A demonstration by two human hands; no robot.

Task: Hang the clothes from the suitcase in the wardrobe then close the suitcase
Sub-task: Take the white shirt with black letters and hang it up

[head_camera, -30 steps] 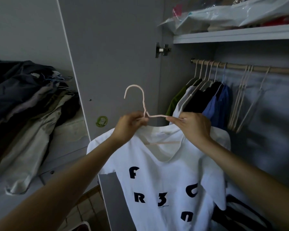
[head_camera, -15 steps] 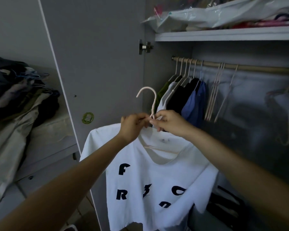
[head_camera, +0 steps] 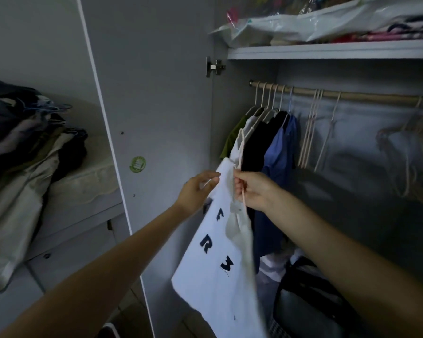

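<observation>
The white shirt (head_camera: 220,252) has swung edge-on toward the rail (head_camera: 340,94) since a second ago. Right hand (head_camera: 253,190) grips the hanger (head_camera: 241,152), left hand (head_camera: 198,191) pinches the shoulder. Several clothes are already hung; this one's not hooked yet, and the suitcase isn't in view.

We see a white T-shirt (head_camera: 220,272) with dark navy letters on a cream hanger (head_camera: 241,152); the hung clothes (head_camera: 261,140) are green, white, black and blue; the wardrobe door (head_camera: 152,93) is grey with a green round sticker (head_camera: 137,164).
</observation>
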